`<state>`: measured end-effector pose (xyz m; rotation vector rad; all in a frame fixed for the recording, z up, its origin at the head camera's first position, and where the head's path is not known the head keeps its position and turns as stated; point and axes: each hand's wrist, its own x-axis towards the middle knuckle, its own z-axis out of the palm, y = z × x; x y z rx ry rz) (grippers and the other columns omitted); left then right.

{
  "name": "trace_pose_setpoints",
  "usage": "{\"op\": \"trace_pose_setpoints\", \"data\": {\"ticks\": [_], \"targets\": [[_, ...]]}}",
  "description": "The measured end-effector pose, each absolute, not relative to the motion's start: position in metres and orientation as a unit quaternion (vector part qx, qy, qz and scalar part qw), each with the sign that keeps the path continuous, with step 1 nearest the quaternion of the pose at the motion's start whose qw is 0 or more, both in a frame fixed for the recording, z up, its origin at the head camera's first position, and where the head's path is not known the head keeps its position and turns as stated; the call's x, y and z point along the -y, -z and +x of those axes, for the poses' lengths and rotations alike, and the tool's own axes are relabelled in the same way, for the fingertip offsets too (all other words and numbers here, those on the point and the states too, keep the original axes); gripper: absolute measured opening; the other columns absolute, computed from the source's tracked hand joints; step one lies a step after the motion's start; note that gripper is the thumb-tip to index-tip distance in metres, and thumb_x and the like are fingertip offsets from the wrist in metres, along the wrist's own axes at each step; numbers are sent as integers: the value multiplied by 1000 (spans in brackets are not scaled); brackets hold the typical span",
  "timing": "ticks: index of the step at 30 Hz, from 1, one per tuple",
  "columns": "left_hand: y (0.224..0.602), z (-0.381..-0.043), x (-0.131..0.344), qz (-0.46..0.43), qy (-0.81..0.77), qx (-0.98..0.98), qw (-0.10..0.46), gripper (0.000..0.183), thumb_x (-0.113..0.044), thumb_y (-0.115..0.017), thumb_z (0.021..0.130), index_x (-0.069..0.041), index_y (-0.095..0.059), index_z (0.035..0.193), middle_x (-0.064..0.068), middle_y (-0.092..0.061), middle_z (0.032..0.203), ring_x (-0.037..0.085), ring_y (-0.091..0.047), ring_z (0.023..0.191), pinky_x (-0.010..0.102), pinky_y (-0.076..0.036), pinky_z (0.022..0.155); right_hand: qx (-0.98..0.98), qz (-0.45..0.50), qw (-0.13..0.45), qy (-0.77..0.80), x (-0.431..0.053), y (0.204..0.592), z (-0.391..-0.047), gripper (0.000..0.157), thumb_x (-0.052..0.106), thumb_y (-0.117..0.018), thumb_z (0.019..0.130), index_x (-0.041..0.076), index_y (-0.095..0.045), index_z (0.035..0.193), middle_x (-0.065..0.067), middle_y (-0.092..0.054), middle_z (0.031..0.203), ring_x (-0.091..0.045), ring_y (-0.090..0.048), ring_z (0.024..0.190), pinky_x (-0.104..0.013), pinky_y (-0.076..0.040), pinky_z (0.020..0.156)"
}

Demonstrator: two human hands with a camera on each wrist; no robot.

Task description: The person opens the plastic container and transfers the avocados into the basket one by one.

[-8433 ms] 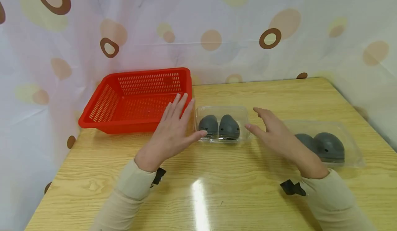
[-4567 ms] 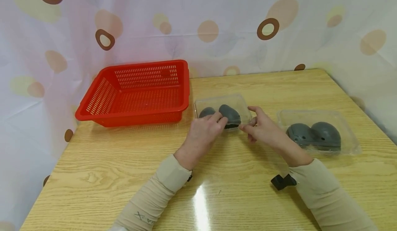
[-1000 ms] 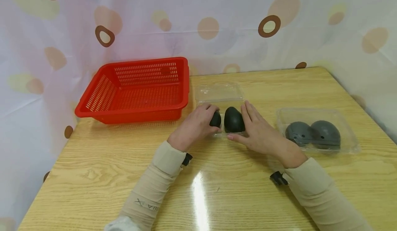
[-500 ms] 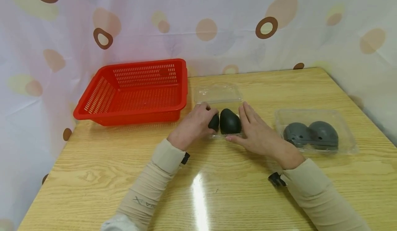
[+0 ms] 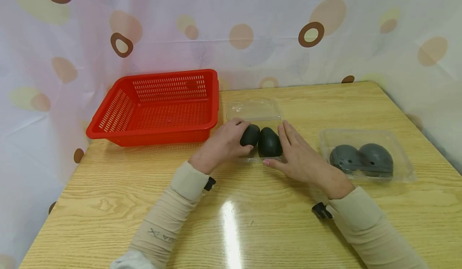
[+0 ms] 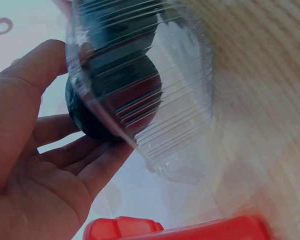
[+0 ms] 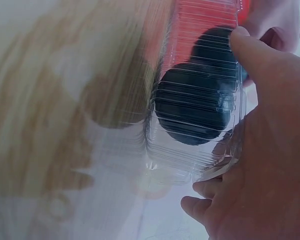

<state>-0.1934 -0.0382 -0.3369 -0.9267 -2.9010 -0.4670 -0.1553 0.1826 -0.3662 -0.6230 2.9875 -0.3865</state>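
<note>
A clear plastic clamshell box stands on the table with its lid folded back. My left hand grips the left dark avocado, thumb in front and fingers round its far side. The left wrist view shows that avocado projecting above the box's rim. A second avocado sits in the right half of the box. My right hand rests along the box's right side, fingers straight and thumb at the front edge.
A red plastic basket with slotted walls stands at the back left, beside the box. To the right lies another clear box, its lid closed over two dark avocados. A patterned curtain hangs behind the wooden table.
The box's lid went from closed to folded back. My left hand took hold of the left avocado and has just raised it slightly. My right hand moved to the box's right side and stays there.
</note>
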Motion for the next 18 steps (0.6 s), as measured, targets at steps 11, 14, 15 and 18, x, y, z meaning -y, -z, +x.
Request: {"op": "trace_pose_setpoints", "data": {"ticks": [11, 14, 15, 18], "targets": [[316, -191, 56, -313, 213, 922, 82, 61, -35, -67, 75, -12, -46, 127, 5, -50, 121, 15, -53, 94, 27, -51, 78, -970, -208, 33, 120, -181, 367, -155, 105, 73, -36, 77, 2, 5, 143, -17, 11, 149, -35, -1, 138, -52, -16, 108], [312, -191, 62, -322, 226, 913, 110, 61, -35, -68, 75, -11, -47, 127, 4, -50, 120, 16, -53, 96, 28, -51, 79, -970, -207, 32, 121, -181, 367, -156, 104, 72, -37, 77, 3, 4, 143, -17, 11, 149, -34, -1, 138, -52, -15, 108], [310, -192, 64, -324, 229, 911, 117, 61, -35, -68, 75, -11, -47, 126, 4, -51, 119, 15, -53, 96, 27, -51, 79, -970, -207, 32, 122, -182, 367, -156, 104, 72, -37, 77, 3, 5, 143, -16, 12, 149, -34, -1, 138, -53, -15, 108], [307, -193, 71, -326, 237, 905, 136, 60, -35, -68, 74, -11, -48, 125, 3, -52, 117, 14, -54, 94, 26, -51, 78, -971, -202, 31, 124, -183, 368, -156, 104, 73, -36, 76, 3, 4, 143, -16, 11, 150, -33, 0, 138, -52, -14, 108]]}}
